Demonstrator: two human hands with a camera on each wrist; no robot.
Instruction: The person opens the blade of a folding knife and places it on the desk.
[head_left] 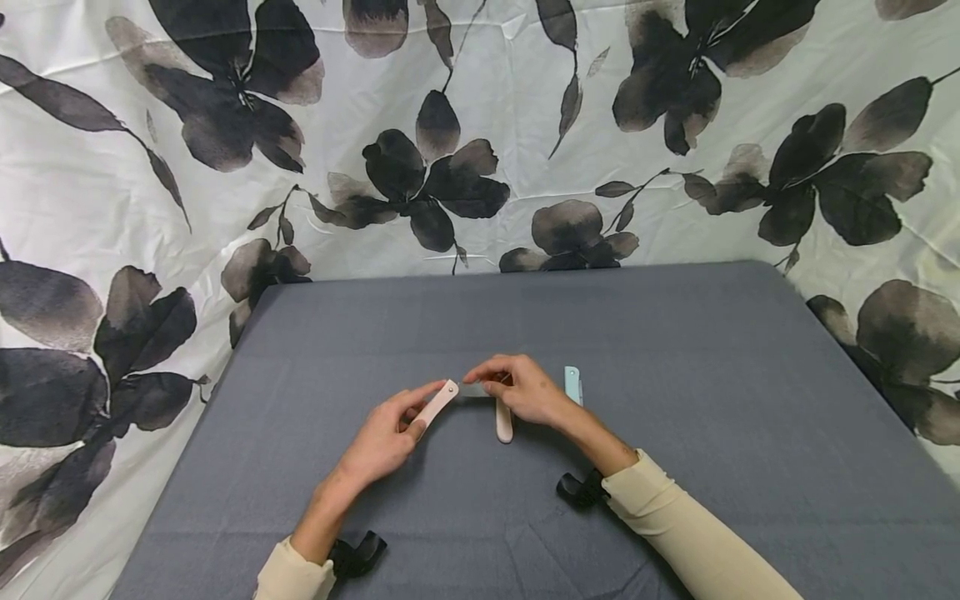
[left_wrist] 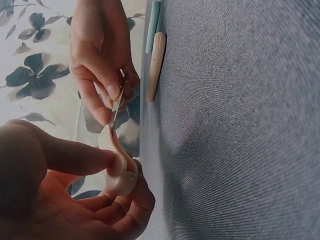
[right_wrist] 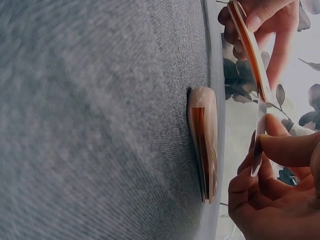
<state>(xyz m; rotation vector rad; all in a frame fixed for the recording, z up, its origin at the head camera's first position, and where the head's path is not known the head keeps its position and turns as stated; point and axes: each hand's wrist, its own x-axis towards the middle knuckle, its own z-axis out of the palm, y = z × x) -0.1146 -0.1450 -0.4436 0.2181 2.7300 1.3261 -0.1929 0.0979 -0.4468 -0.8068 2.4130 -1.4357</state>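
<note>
My left hand (head_left: 381, 437) grips the pale pink handle (head_left: 437, 404) of a folding knife between thumb and fingers, above the table. Its thin metal blade (right_wrist: 261, 120) is swung out from the handle's pivot end. My right hand (head_left: 528, 396) pinches that blade between thumb and fingertips, partly covering it. In the right wrist view the handle's long slot shows orange inside. Below the right hand, a second pale pink folding knife (head_left: 504, 425) lies folded on the cloth. Beyond it lies a mint-green one (head_left: 573, 385), partly hidden by the right hand and wrist in the head view.
A grey cloth (head_left: 375, 333) covers the table. Behind and beside it hangs a white curtain (head_left: 517, 150) with dark flowers. Black straps with mounts (head_left: 360, 554) sit on both wrists, below the cream sleeves (head_left: 675, 517).
</note>
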